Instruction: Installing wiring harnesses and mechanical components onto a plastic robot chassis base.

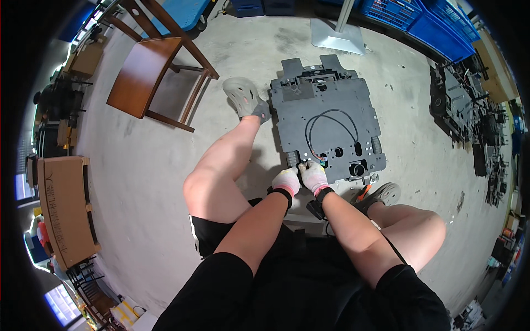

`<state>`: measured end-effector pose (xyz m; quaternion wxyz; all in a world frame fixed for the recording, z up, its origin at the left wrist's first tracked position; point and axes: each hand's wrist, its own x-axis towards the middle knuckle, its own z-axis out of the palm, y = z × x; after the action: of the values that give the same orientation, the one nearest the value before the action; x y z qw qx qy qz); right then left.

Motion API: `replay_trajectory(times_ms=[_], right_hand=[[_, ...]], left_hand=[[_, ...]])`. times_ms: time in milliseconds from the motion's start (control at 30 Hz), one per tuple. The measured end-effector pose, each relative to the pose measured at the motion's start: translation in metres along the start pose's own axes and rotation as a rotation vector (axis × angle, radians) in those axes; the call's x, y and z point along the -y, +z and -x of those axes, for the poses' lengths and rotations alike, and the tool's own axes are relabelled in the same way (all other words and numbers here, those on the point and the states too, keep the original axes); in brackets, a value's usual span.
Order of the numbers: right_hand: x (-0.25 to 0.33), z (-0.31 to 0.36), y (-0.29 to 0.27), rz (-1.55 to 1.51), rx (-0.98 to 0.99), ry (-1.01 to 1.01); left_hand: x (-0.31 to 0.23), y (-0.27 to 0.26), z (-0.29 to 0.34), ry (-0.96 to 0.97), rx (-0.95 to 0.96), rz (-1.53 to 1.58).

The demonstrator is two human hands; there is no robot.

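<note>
A flat, dark grey wheeled chassis [326, 124] lies on the floor in front of me. At its near left corner, beside a ribbed wheel [292, 159], both my white-gloved hands meet. The fingers of my left hand [286, 180] are closed against the edge; whatever they grip is hidden. My right hand [313, 175] pinches close beside it, at a small dark part I cannot make out. Just beyond the right hand, thin coloured wires [319, 159] come out of a hole. A black cable [333, 110] loops over the plate. Near the right corner sits a round black part [358, 169].
An orange-handled tool [364, 192] lies by my right shoe [388, 193]. A wooden chair [146, 74] stands at far left, a metal stand base [338, 37] beyond the chassis. Blue crates [441, 33] and more dark chassis parts [450, 105] line the right; a cardboard box [63, 209] is left.
</note>
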<state>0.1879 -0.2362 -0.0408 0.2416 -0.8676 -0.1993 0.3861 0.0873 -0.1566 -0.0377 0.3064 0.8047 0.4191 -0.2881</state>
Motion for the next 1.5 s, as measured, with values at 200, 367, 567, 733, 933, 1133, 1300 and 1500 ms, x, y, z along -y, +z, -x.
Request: replay_trajectory(times_ms=[200, 367, 567, 733, 933, 1133, 1300, 1500], right_hand=[[0.007, 0.005, 0.002, -0.042, -0.031, 0.015], [-0.003, -0.01, 0.001, -0.118, -0.011, 0.058], [-0.015, -0.02, 0.006, -0.162, -0.006, -0.009], [-0.008, -0.008, 0.01, -0.1, -0.062, -0.081], [0.002, -0.001, 0.005, -0.117, -0.013, -0.037], [0.003, 0.003, 0.005, -0.151, -0.056, -0.032], [0.001, -0.005, 0.007, -0.192, -0.049, -0.017], [0.002, -0.015, 0.012, -0.4, 0.046, 0.088]], left_hand=[[0.003, -0.005, -0.003, -0.023, -0.011, 0.006], [0.003, -0.006, -0.008, 0.026, -0.143, 0.004], [0.006, -0.006, -0.02, 0.101, -0.157, -0.228], [0.009, -0.011, -0.021, 0.005, 0.008, -0.088], [0.001, -0.023, -0.005, -0.009, 0.018, -0.171], [-0.003, -0.029, -0.001, -0.016, 0.021, -0.157], [-0.002, -0.027, -0.003, 0.001, -0.023, -0.154], [-0.004, -0.036, 0.002, 0.016, -0.004, -0.135]])
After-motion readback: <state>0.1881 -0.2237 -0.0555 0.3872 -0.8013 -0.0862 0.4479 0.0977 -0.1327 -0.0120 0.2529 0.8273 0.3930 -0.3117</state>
